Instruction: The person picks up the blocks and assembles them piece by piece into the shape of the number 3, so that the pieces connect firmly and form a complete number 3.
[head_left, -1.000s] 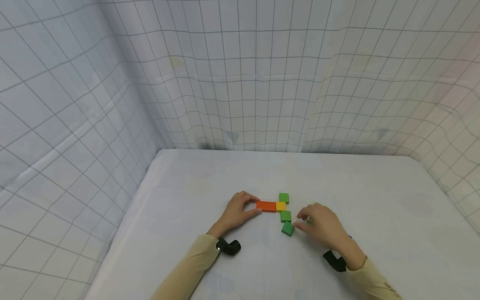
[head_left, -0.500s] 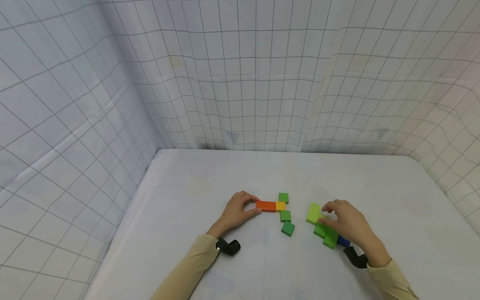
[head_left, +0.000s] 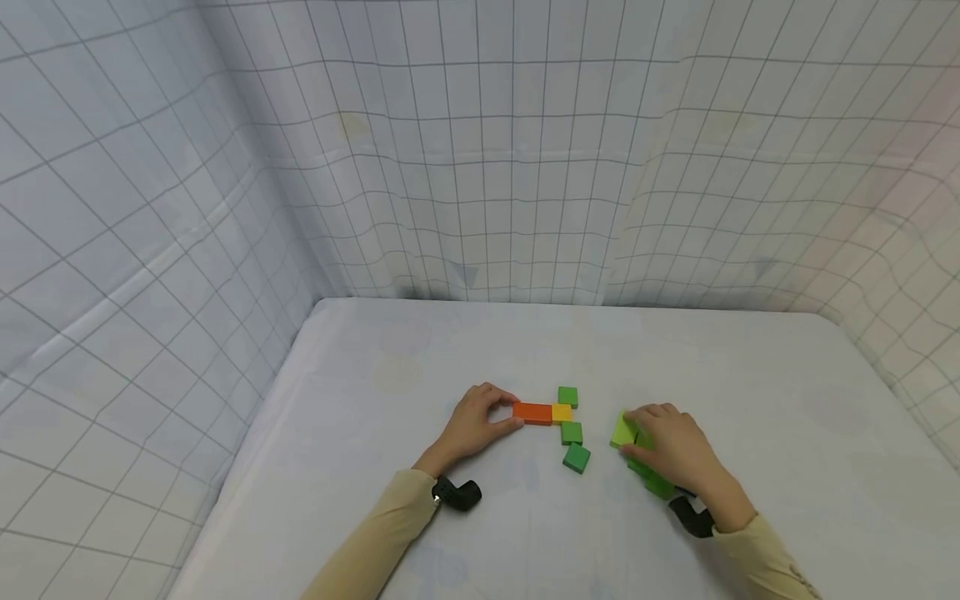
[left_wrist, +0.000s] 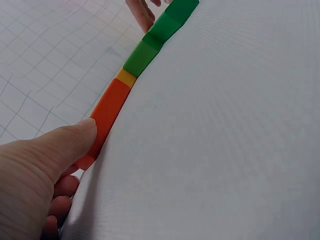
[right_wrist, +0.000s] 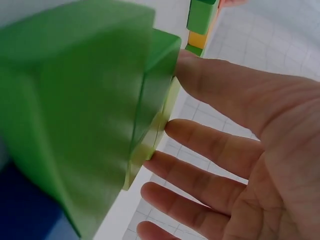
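Desk (head_left: 420, 354): my left fingers (head_left: 501, 394) pinch orange block (head_left: 534, 413); right fingers (right_wrist: 210, 142), spread, newly reach lime block (head_left: 622, 432) at their tips, probably selecting.

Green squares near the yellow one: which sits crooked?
The darkest green square, nearest the head view's bottom: it's turned, while the other two sit straight.

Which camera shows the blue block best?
The right wrist view: the blue block looks biggest there, though it's blurry and cut off by the picture's edge. The head view shows only a dark sliver near the right hand. The left wrist view doesn't show it.
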